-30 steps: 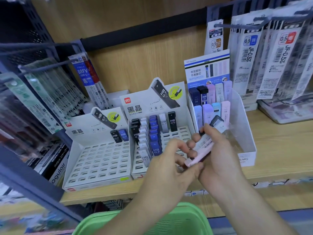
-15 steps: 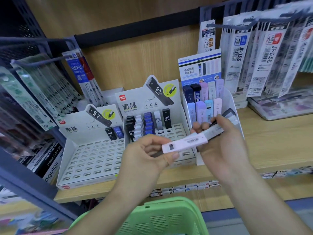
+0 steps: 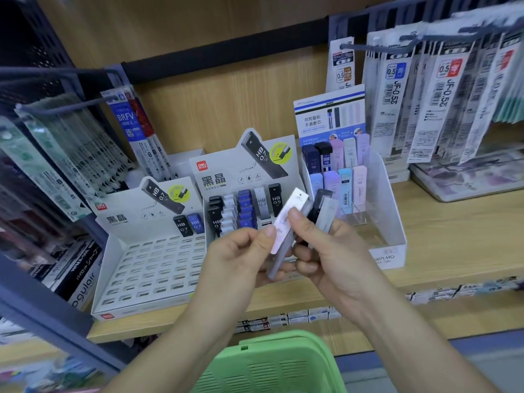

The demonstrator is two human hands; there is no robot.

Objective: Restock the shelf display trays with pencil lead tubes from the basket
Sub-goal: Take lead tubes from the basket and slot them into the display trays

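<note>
- Left-hand fingers [image 3: 268,235] were curled, with thumb and forefinger pinching the lower half of a flat pale pink-white plastic lead tube [image 3: 289,214]. The left hand [image 3: 241,259] sat in front of the middle tray.
- Right hand [image 3: 337,262], touching the left, gripped a fanned bundle of lead tubes [image 3: 314,214]: a black plastic tube [image 3: 321,199], a translucent grey tube [image 3: 329,217] and a second grey tube [image 3: 279,262] poking out below. Its thumb lay on the pink-white tube too.
- Far left: clear refill packs [image 3: 56,154] hung on wire hooks.
- White cardboard slotted tray [image 3: 153,268] stood at the left of the light wooden shelf [image 3: 453,236]. It held one small black HB tube [image 3: 181,226] and one blue tube [image 3: 196,222], in the back row at the right end.
- Taller white cardboard tray [image 3: 226,177] stood just right of it, with black, white, blue and grey tubes upright in the back rows. The hands hid its front.
- Clear plastic display box [image 3: 388,217] came next, with dark and pastel tubes upright in two tiers.
- Far right: hanging 0.5 refill packs [image 3: 448,89].
- Green slotted plastic basket [image 3: 269,364] was at the bottom edge, below both hands. Couldn't tell what was in it.
</note>
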